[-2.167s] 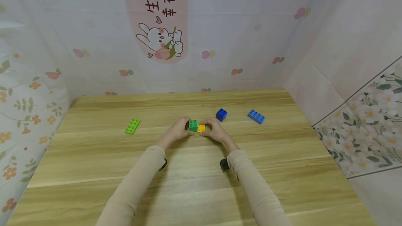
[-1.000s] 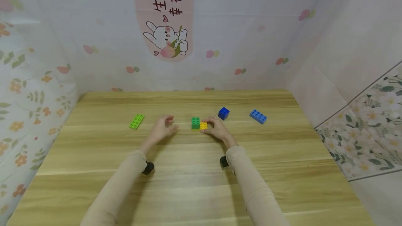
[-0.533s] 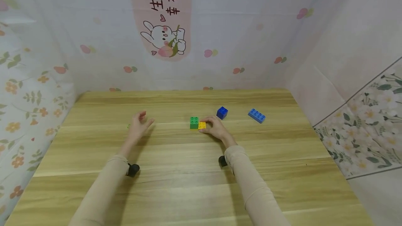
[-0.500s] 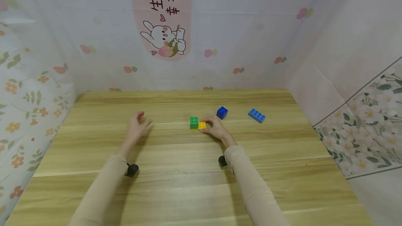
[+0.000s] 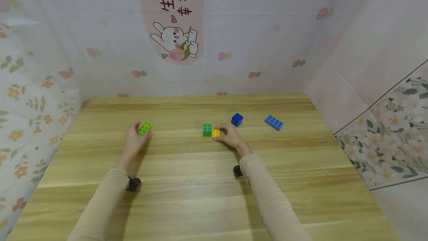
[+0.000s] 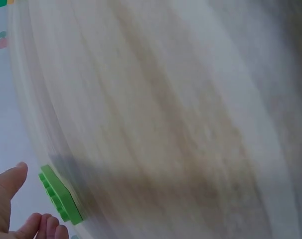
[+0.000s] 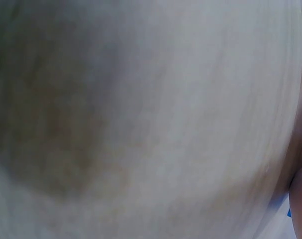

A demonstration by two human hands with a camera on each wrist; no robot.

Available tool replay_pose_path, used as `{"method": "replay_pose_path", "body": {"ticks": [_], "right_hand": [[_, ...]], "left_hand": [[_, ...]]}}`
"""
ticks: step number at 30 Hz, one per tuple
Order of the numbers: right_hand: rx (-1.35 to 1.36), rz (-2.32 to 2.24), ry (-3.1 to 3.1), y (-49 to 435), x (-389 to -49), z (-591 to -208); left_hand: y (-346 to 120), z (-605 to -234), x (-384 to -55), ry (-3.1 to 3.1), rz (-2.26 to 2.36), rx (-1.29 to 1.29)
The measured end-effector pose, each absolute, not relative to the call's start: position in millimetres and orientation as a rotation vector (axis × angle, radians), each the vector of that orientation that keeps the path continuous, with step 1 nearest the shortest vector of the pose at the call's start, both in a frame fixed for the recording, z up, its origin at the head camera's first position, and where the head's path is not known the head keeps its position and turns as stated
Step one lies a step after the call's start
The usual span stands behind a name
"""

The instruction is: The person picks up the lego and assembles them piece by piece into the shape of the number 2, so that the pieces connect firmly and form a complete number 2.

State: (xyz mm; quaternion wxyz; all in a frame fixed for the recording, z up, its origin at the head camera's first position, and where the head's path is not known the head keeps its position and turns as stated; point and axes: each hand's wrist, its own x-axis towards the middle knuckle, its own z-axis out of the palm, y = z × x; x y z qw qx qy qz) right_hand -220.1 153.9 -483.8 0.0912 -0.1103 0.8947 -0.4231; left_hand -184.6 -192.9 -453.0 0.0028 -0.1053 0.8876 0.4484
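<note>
My left hand (image 5: 131,138) is at the lime green eight-stud toy brick (image 5: 145,128), with thumb and fingers spread on either side of it. In the left wrist view the brick (image 6: 60,194) sits just beyond the fingertips (image 6: 50,226), a gap between them and it. My right hand (image 5: 230,137) pinches a small yellow brick (image 5: 216,133) between thumb and fingers on the table. Directly left of the yellow brick, side by side with it, stands a taller green four-stud brick (image 5: 207,130). The right wrist view shows mostly table and a sliver of hand.
A dark blue cube-shaped brick (image 5: 237,119) stands just behind the right hand. Farther right lies a blue eight-stud brick (image 5: 274,122). The wooden table (image 5: 194,196) ends at a patterned cloth backdrop (image 5: 234,29), with cloth walls on both sides.
My left hand has let go of the green brick and moved left to the lime green brick, its thumb and fingers coming down around it. My right hand stays on the yellow brick.
</note>
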Motion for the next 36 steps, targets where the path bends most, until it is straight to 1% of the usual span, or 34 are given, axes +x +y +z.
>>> {"method": "replay_pose_path", "body": {"ticks": [6,19,28,36], "right_hand": [[-0.325,-1.262,2.647,153,-221,-482],[-0.308,-1.29,2.633,154,-220,-482],[-0.305,-1.275,2.645,155,-220,-485],[-0.307,-1.273,2.649,156,-220,-486]], "left_hand": [[-200,-453,-182,2.762,1.301,-0.337],[-206,-453,-180,2.843,1.035,-0.242],[-199,-451,-183,2.876,1.013,-0.228],[-181,-444,-195,2.804,1.106,-0.19]]}}
